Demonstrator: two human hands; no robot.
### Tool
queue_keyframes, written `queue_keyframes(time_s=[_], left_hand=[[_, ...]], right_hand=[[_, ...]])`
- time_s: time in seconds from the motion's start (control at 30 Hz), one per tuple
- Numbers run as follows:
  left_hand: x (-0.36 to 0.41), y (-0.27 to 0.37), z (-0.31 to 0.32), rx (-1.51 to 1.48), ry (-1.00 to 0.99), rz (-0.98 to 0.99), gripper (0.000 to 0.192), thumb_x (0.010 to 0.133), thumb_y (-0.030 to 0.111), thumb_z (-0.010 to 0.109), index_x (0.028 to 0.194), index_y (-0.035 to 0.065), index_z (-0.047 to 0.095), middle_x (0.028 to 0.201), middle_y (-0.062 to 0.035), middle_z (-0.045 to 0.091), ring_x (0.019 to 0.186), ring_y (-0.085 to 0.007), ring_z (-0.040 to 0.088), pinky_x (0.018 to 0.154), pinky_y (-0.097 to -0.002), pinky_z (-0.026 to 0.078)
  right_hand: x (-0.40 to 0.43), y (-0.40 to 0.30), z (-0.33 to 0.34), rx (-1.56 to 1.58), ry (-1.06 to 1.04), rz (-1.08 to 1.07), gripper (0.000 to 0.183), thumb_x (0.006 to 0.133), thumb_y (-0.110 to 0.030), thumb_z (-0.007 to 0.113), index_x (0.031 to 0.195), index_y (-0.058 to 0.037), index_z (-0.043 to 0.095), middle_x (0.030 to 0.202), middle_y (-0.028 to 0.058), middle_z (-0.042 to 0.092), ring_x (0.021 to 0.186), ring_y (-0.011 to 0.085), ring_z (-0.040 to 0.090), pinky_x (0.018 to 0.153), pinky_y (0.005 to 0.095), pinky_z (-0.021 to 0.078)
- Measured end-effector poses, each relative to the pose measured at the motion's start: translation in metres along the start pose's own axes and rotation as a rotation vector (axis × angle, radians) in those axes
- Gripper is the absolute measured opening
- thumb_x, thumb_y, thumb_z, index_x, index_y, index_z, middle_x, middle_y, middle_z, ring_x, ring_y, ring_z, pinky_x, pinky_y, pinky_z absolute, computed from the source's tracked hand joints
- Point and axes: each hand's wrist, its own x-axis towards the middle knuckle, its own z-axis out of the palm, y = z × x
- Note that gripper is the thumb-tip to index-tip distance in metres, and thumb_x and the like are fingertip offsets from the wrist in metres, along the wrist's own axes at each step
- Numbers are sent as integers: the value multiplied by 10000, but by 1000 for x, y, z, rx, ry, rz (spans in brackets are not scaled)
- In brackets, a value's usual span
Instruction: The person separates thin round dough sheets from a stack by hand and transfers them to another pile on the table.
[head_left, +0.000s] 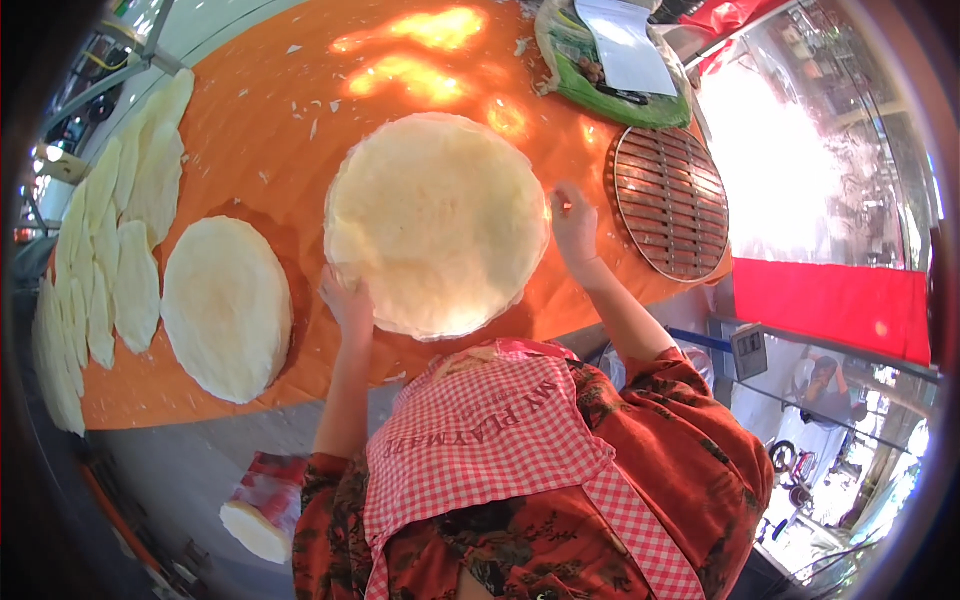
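A large round stack of thin pale sheets (439, 225) lies in front of me on an orange table cover (292, 142). My left hand (349, 300) grips the stack's lower left edge, its fingertips partly hidden there. At the right edge, my right hand (576, 225) is raised with bent fingers close to the rim; whether it pinches a sheet cannot be told. A second round pale stack (226, 307) lies to the left. Beyond it, long pale flat pieces (139, 285) overlap along the table's left end.
A round slatted rack (671, 202) lies at the right end of the table. Behind it, a green-and-white bag (600, 101) holds papers (626, 49) and small items. A scale display (748, 351) stands off the right edge. Pale scraps dot the cover. A red package (270, 487) sits below the table.
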Motion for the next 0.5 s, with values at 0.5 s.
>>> queue_keyframes(time_s=[0.5], left_hand=[[-36,-13,-16,-930,-412,-596,546,787,75,654,1287,12,442,1178,-146,572,998,-262,620,748,-371,561]], right_hand=[[4,4,20,-235,-319,267,435,633,-383,765,826,-2,679,780,135,664,741,281,645,690,394,500]])
